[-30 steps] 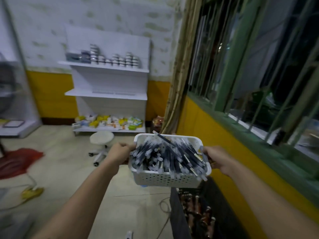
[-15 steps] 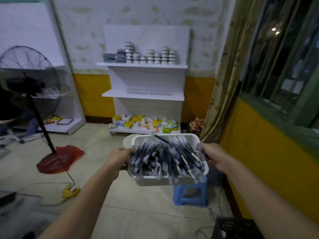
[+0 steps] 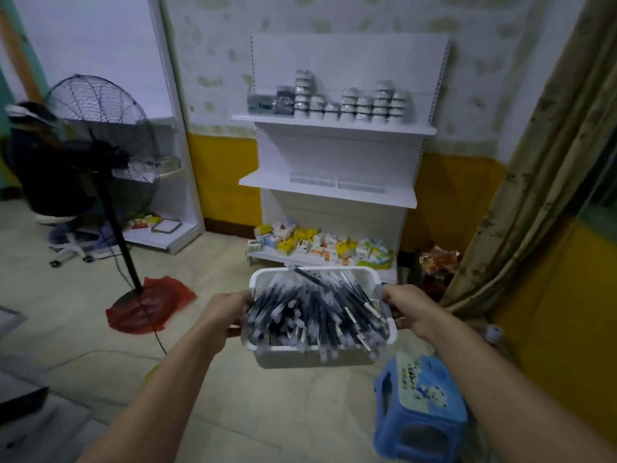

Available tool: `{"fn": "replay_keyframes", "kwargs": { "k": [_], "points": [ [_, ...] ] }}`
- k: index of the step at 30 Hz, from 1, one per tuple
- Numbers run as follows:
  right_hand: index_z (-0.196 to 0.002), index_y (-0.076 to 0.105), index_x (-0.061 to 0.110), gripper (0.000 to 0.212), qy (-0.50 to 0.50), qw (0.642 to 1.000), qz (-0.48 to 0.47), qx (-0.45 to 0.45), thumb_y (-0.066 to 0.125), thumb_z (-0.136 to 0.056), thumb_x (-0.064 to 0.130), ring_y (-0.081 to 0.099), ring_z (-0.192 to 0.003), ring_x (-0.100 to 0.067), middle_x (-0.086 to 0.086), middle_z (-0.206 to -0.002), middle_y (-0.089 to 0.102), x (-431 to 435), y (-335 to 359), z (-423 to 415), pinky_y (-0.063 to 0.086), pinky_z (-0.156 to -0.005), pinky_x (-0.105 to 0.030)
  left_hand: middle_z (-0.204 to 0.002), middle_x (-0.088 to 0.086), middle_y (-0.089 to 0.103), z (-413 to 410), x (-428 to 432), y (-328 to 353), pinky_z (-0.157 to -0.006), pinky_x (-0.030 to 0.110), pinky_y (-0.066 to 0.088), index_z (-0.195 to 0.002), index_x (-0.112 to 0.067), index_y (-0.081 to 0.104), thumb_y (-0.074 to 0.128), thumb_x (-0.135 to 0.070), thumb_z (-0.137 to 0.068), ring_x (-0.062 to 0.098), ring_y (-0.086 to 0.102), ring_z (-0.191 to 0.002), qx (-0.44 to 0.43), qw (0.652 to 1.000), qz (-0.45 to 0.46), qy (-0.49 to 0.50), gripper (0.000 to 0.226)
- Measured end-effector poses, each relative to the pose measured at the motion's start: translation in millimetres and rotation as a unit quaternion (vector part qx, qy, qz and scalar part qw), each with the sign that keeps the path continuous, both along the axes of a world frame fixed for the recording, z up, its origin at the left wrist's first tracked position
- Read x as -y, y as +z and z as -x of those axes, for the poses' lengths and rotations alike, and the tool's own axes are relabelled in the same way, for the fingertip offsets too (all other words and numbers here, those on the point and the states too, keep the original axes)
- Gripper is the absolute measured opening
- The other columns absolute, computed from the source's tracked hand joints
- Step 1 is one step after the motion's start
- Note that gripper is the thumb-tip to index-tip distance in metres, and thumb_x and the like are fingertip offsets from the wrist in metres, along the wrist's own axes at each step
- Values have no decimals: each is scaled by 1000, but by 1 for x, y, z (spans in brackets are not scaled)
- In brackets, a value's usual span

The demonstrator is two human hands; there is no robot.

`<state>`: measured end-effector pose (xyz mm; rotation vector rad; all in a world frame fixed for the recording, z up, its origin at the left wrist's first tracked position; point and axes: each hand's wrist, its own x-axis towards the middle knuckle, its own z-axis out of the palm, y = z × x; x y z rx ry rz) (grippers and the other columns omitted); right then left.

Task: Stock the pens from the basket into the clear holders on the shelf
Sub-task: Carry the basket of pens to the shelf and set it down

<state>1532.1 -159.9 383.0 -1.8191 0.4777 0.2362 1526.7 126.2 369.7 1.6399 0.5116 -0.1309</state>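
Observation:
I carry a white plastic basket (image 3: 314,357) in front of me, heaped with several dark pens (image 3: 317,315). My left hand (image 3: 227,310) grips its left side and my right hand (image 3: 409,312) grips its right side. Ahead stands a white shelf unit (image 3: 329,192). Two low clear holders (image 3: 337,181) sit on its middle shelf and look empty from here.
Stacked white bowls (image 3: 354,103) fill the top shelf; small colourful boxes (image 3: 320,247) cover the bottom one. A blue stool (image 3: 419,399) stands at lower right, a standing fan (image 3: 103,155) with a red-covered base at left, a curtain (image 3: 541,182) at right. A seated person (image 3: 43,168) is behind the fan.
The view has swung left and come closer to the white shelf unit, which now sits centred ahead. The window has left view. The blue stool now lies beside me. Both hands keep holding the basket.

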Motion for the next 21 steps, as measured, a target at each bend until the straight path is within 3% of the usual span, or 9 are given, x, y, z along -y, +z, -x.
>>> {"fn": "replay_keyframes", "kwargs": {
  "k": [4, 11, 21],
  "points": [
    [-69, 55, 11, 17, -11, 1000, 3, -21, 49, -84, 9, 46, -49, -17, -1, -50, 53, -33, -20, -85, 40, -51, -26, -54, 7, 53, -90, -31, -23, -53, 26, 41, -67, -7, 56, 55, -10, -85, 23, 50, -54, -21, 1000, 2, -12, 19],
    [-73, 55, 11, 13, -25, 999, 3, -45, 47, -82, 8, 50, -46, -14, -4, -60, 57, -84, -44, -211, 44, -49, -21, -68, 11, 54, -238, -78, -43, -60, 29, 45, -74, -6, 59, 54, -16, -86, 25, 51, -62, -54, 998, -11, -16, 16],
    [-79, 61, 9, 12, -41, 996, -29, -71, 51, -84, 10, 56, -59, -20, -9, -71, 62, -67, -80, -363, 47, -56, -25, -79, 14, 62, -395, -66, -66, -59, 29, 45, -88, -3, 63, 56, -22, -89, 25, 56, -68, -76, 996, -36, -43, 20]
  ]
}}
